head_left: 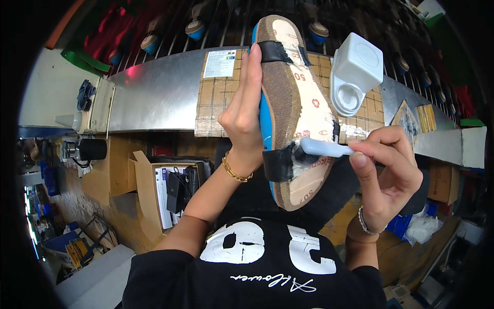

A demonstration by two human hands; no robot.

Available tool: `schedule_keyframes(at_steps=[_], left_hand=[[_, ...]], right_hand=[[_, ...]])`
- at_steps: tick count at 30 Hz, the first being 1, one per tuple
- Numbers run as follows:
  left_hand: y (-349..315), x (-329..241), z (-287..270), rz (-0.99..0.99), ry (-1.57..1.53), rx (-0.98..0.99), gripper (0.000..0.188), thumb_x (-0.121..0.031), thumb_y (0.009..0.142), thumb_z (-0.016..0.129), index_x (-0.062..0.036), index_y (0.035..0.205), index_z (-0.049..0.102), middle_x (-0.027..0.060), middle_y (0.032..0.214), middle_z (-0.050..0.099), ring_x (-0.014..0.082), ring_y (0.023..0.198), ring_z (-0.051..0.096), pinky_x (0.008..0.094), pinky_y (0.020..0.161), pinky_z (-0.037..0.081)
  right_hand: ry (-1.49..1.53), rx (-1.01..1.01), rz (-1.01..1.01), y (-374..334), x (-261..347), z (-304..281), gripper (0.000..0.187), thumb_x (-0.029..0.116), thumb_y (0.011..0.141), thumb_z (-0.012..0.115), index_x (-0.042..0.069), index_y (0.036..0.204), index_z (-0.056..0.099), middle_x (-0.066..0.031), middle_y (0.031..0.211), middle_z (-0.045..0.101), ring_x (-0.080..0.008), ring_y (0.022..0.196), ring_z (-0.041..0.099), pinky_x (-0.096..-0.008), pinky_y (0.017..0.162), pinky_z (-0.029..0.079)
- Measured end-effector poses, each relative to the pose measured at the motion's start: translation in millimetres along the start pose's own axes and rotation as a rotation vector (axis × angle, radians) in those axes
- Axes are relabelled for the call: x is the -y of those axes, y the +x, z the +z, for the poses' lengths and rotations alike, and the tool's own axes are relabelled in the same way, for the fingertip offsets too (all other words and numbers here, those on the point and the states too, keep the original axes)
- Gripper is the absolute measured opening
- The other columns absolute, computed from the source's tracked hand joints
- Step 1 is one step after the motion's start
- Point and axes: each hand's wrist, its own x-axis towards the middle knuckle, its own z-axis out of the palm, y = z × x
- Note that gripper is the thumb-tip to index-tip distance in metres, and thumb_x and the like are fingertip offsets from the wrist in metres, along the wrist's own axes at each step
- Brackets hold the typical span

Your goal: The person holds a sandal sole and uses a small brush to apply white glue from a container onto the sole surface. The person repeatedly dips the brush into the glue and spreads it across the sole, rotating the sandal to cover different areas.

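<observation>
My left hand (246, 110) grips a shoe last with a sandal upper on it (280, 87), its underside turned toward me. The last shows blue along its left edge. Brown footbed material and a cream insole board with red print cover the bottom, and black straps are folded over its edges. My right hand (388, 167) pinches the pale blue handle of a brush (327, 148). The brush head lies against the lower black strap, where whitish wet glue shows on the board. The bristles are mostly hidden under the head.
A white plastic glue pot with a round cup (355, 72) stands on cardboard (216, 103) over a metal bench (154, 92). Beyond runs a roller rack with several lasts (195, 28). At lower left sits an open carton (154, 190) holding a black device. Sandpaper-like pieces (411, 121) lie at right.
</observation>
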Motion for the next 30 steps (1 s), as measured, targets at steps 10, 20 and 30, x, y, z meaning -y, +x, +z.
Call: schedule_keyframes(at_steps=[10,20,30], left_hand=[[3.4,1.1,4.0,0.099,0.003,-0.03,0.077,-0.021,0.078,0.084,0.0041,0.143,0.051,0.0116,0.094,0.078,0.0107,0.067,0.071,0.0235,0.058,0.054],[5.0,-2.2,0.4,0.088,-0.036,0.009,0.078,-0.02,0.076,0.085,0.0013,0.144,0.052,0.0105,0.093,0.077,0.0109,0.068,0.071,0.0241,0.059,0.056],[2.8,-3.4,-0.5,-0.018,-0.03,0.101,0.078,-0.022,0.076,0.085,-0.0021,0.144,0.053,0.0079,0.091,0.078,0.0106,0.071,0.073,0.0245,0.06,0.057]], right_hand=[[-0.183,-0.09,-0.23,-1.2,-3.1,-1.0,0.031,-0.002,0.061,0.085,0.013,0.088,0.083,-0.0042,0.085,0.06,-0.0129,0.073,0.055,-0.024,0.062,0.04],[-0.081,0.03,-0.253,7.5,-10.5,-7.0,0.034,0.004,0.051,0.085,0.017,0.082,0.084,-0.0024,0.082,0.061,-0.0122,0.07,0.053,-0.0234,0.061,0.039],[-0.005,0.085,-0.16,20.3,-11.3,-9.6,0.021,0.003,0.067,0.08,0.006,0.087,0.08,-0.0073,0.085,0.06,-0.0149,0.076,0.053,-0.0248,0.065,0.037]])
